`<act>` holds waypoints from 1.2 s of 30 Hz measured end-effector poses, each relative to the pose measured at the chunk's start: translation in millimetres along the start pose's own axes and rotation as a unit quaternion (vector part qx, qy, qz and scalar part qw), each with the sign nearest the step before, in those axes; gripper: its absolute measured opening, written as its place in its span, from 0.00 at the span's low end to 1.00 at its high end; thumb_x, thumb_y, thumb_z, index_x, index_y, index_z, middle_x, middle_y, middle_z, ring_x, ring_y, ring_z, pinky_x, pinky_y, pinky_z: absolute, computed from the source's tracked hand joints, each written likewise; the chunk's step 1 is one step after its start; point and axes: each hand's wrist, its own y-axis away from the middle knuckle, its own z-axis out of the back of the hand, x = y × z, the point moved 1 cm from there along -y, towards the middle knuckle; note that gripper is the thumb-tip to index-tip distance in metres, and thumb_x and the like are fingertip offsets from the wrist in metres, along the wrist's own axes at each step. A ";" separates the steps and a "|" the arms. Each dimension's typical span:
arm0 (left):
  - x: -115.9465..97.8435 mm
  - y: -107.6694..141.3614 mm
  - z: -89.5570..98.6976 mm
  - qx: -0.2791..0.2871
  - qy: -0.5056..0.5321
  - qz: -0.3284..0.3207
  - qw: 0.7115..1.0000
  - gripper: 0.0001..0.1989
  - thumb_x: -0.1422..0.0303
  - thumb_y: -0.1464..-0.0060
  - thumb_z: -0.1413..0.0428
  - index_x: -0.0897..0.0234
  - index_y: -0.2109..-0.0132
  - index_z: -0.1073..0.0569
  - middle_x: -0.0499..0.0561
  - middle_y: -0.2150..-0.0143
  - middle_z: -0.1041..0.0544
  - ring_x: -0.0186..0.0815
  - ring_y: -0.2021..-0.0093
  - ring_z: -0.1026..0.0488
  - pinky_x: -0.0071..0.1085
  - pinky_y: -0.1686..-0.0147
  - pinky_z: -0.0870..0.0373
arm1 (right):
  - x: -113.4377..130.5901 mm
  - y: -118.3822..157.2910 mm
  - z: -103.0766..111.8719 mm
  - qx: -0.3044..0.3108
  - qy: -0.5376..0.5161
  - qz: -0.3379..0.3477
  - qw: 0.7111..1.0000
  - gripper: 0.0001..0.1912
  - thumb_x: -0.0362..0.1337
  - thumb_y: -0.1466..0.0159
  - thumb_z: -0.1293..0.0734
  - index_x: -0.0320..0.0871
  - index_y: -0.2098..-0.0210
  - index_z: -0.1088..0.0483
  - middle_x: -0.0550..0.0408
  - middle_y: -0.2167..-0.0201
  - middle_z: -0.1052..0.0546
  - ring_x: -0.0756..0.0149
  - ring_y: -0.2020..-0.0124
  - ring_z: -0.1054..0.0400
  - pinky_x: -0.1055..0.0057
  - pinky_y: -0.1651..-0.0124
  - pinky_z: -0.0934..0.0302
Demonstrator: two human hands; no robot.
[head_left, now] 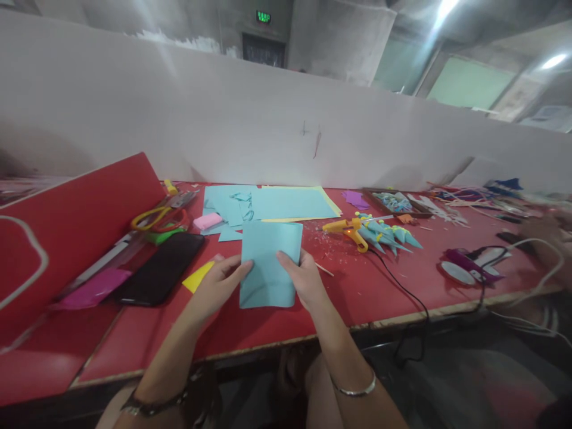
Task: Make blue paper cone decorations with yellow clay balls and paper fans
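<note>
A folded sheet of light blue paper [268,262] is held upright just above the red table, near its front edge. My left hand [226,277] grips its left side, thumb on the near face. On the opposite side my right hand [304,274] pinches the right edge, thumb also in front; the fingers of both hands are partly hidden behind the paper. Beside my left hand lies a yellow paper piece [196,276]. Behind the held paper are larger blue sheets [290,202] and crumpled blue scraps [241,205]. A thin stick [324,269] rests by my right hand.
A yellow glue gun [353,231] lies right of centre, its black cord hanging over the table edge, beside blue paper cones [388,235]. At left are a black phone [163,268], scissors [156,220] and a pink packet [93,289]. A tray [420,205] holds scraps.
</note>
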 end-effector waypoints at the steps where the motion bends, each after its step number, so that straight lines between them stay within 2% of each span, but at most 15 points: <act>1: 0.1 1.4 -0.6 0.024 0.020 0.011 0.999 0.19 0.51 0.52 0.50 0.64 0.70 0.28 0.49 0.69 0.25 0.37 0.66 0.31 0.30 0.64 0.35 | 0.1 0.7 -0.7 -0.001 -0.010 -0.004 1.000 0.17 0.43 0.52 0.29 0.40 0.65 0.29 0.54 0.70 0.22 0.66 0.70 0.30 0.70 0.65 0.36; 5: 0.3 6.9 -2.3 0.141 0.062 0.059 0.986 0.21 0.51 0.53 0.48 0.65 0.63 0.26 0.51 0.64 0.22 0.39 0.64 0.29 0.31 0.63 0.32 | -0.2 2.6 -3.1 -0.003 -0.038 -0.004 0.999 0.17 0.43 0.53 0.28 0.40 0.67 0.28 0.55 0.71 0.22 0.67 0.71 0.31 0.71 0.66 0.37; 9: -0.6 11.9 -3.9 0.249 0.036 0.105 0.962 0.23 0.49 0.54 0.49 0.66 0.67 0.26 0.51 0.71 0.22 0.38 0.69 0.27 0.31 0.66 0.32 | -3.1 3.2 -4.6 -0.011 -0.040 -0.008 0.999 0.16 0.43 0.54 0.28 0.41 0.68 0.28 0.56 0.73 0.23 0.68 0.73 0.32 0.72 0.68 0.38; 12: -1.6 14.5 -5.2 0.283 0.036 0.140 0.948 0.25 0.46 0.54 0.51 0.65 0.70 0.27 0.51 0.75 0.22 0.38 0.72 0.26 0.31 0.67 0.31 | -5.2 3.0 -5.3 -0.015 -0.039 -0.011 0.999 0.16 0.43 0.54 0.28 0.41 0.68 0.28 0.57 0.74 0.24 0.69 0.73 0.33 0.72 0.68 0.38; 16: -2.8 14.9 -4.9 0.281 0.027 0.152 0.947 0.25 0.45 0.56 0.50 0.66 0.72 0.28 0.51 0.76 0.23 0.37 0.73 0.27 0.30 0.70 0.32 | -5.7 3.3 -5.6 -0.007 -0.040 -0.012 0.999 0.16 0.43 0.53 0.28 0.41 0.68 0.28 0.57 0.73 0.24 0.69 0.73 0.33 0.72 0.68 0.38; 21: -5.4 15.8 0.2 0.255 0.021 0.151 0.955 0.25 0.46 0.57 0.49 0.66 0.70 0.28 0.52 0.73 0.22 0.38 0.70 0.26 0.31 0.67 0.32 | -4.9 4.8 -6.6 -0.012 -0.005 0.001 1.000 0.17 0.44 0.54 0.28 0.41 0.68 0.29 0.55 0.72 0.24 0.67 0.73 0.32 0.70 0.68 0.38; 26: -5.9 15.6 2.4 0.238 0.005 0.162 0.958 0.24 0.46 0.57 0.49 0.65 0.71 0.29 0.50 0.77 0.24 0.38 0.73 0.28 0.31 0.70 0.33 | -5.6 5.7 -10.3 0.001 0.006 0.014 1.000 0.16 0.44 0.53 0.29 0.41 0.68 0.29 0.55 0.72 0.24 0.67 0.73 0.32 0.70 0.67 0.38; 30: -3.8 13.6 2.6 0.249 -0.002 0.150 0.957 0.23 0.46 0.57 0.50 0.64 0.73 0.29 0.50 0.77 0.25 0.38 0.73 0.28 0.30 0.71 0.34 | -5.0 6.6 -10.8 -0.001 0.020 0.017 1.000 0.16 0.44 0.53 0.29 0.40 0.68 0.29 0.54 0.72 0.24 0.67 0.72 0.32 0.70 0.67 0.37; 36: 0.9 12.6 7.1 0.213 -0.007 0.110 0.971 0.22 0.47 0.58 0.48 0.63 0.76 0.32 0.47 0.79 0.28 0.34 0.76 0.32 0.29 0.73 0.35 | -3.6 7.1 -9.2 0.014 0.025 0.031 0.999 0.16 0.44 0.53 0.29 0.41 0.68 0.29 0.54 0.70 0.23 0.66 0.72 0.31 0.70 0.67 0.36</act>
